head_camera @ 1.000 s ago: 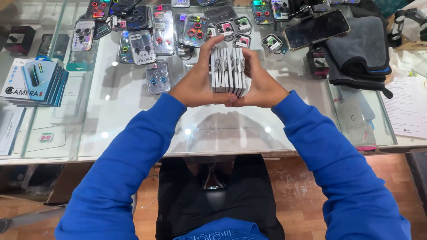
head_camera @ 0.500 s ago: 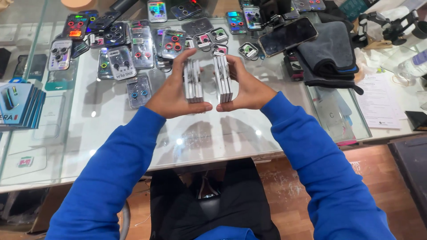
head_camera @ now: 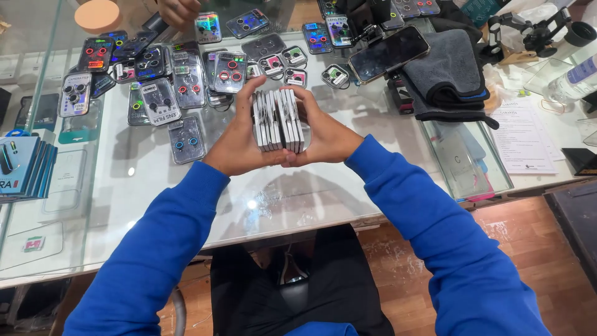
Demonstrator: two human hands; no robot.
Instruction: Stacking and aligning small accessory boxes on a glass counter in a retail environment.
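I hold a stack of several thin white-edged packages [head_camera: 278,121] upright between both palms, just above the glass counter [head_camera: 311,199]. My left hand [head_camera: 239,142] presses the stack's left side, fingers curled over its top. My right hand [head_camera: 324,134] presses the right side. Both arms are in blue sleeves. The packages stand on edge, close together, with a slight gap near the middle.
Many flat lens-protector packs [head_camera: 186,84] lie scattered at the back of the counter. A dark phone [head_camera: 388,53] rests on a folded grey cloth [head_camera: 451,68]. Blue boxes [head_camera: 22,168] sit at the left edge, papers [head_camera: 522,137] at the right. Another person's hand [head_camera: 180,9] reaches in at the far edge.
The stack was one block, then split into two halves held apart; now the halves are pressed back together between my hands. The camera view shifted slightly.
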